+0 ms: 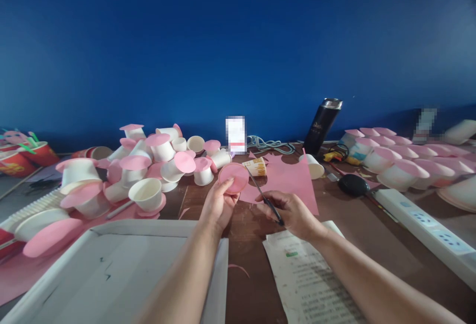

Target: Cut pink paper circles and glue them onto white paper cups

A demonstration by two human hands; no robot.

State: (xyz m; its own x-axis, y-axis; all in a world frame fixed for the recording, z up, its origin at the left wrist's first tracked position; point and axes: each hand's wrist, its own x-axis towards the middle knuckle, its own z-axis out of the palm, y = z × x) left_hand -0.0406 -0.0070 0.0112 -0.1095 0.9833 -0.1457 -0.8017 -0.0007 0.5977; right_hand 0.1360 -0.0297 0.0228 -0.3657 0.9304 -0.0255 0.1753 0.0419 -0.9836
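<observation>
Pinching a pink disc (240, 173) between thumb and fingers, the left hand (219, 205) held it above the middle of the tabletop (247, 249). The right hand (293, 212) had its grip closed round the scissors (275, 212), whose tip lay just beside the disc's right rim; whether the blades were parted could not be told. A pink sheet (286, 175) lay beyond, toward the far edge, and a thin offcut (238, 268) nearer the near edge. Capped cups (159, 146) crowded the left side.

For a clean rim, the best way seemed to be feeding the disc round into the blades rather than swinging the scissors, with the left thumb kept well inside the cutting line, the paper flat, and the cuts long and smooth.
</observation>
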